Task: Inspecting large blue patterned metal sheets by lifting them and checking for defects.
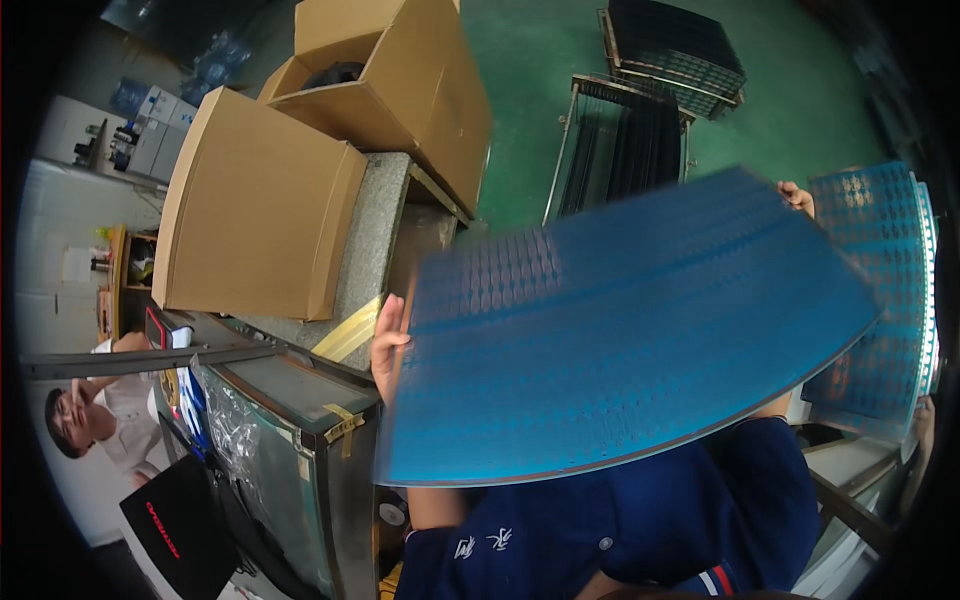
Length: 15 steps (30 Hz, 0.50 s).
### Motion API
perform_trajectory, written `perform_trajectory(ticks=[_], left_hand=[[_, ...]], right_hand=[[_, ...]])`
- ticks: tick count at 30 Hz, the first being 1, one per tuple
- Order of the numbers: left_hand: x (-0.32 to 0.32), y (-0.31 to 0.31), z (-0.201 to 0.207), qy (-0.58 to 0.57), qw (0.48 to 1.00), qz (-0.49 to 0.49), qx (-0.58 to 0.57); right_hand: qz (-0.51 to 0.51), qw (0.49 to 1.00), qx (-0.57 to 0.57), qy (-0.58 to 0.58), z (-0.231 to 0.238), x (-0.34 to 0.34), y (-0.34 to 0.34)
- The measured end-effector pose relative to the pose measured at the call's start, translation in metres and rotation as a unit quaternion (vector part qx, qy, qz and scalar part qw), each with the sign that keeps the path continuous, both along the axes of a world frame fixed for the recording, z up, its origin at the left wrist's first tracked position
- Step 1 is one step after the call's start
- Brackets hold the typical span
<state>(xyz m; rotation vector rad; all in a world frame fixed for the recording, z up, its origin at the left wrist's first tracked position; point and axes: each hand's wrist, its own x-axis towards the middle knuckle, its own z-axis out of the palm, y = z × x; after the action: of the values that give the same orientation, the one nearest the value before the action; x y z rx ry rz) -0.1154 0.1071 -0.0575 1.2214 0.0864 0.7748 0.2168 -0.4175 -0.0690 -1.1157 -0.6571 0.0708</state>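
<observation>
We grip one broad, thin, blue rectangular panel with rows of small marks (620, 330): our left hand (387, 345) closes on its left edge, our right hand (797, 197) on its far right corner. It is tilted in front of our dark blue shirt (600, 545). Its right edge overlaps a second blue patterned panel (870, 270) in view; we cannot tell whether they touch. On the left we count two brown cardboard boxes (255, 205), one with its top open; the other sits on a speckled grey slab (375, 215). Far off stand two metal racks (628, 150) with dark contents. Between boxes and racks, green floor (530, 60) gives room beyond the panel's far edge. Left, we see one person (125, 425) and one black laptop (175, 530).
</observation>
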Motion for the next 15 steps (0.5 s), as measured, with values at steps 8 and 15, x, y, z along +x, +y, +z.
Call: perform_trajectory(ticks=[8, 15], left_hand=[[-0.016, -0.015, 0.016, 0.145, 0.973, -0.029, -0.177], [-0.016, -0.017, 0.017, 0.161, 0.958, -0.041, -0.232]], right_hand=[[0.153, 0.868, 0.053, 0.468, 0.05, -0.045, 0.079], [0.156, 0.899, 0.124, 0.39, 0.041, -0.056, 0.094]])
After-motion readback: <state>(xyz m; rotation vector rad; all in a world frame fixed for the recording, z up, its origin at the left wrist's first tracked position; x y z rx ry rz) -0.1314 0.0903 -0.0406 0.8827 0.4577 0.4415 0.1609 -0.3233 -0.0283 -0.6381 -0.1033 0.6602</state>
